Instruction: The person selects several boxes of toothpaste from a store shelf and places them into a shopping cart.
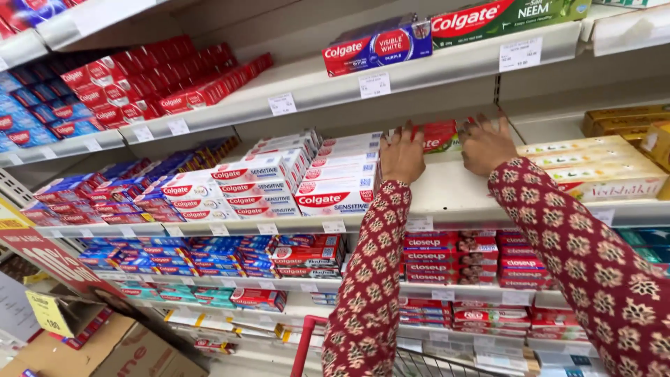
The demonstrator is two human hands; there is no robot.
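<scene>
White shop shelves (447, 195), brightly lit

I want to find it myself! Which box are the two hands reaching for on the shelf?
Look at the long white metal shelf at the middle level, right of the stacked white toothpaste boxes. Between the left hand and right hand lies a red cardboard toothpaste box, alone at the back; its neighbours are white or yellow.
</scene>
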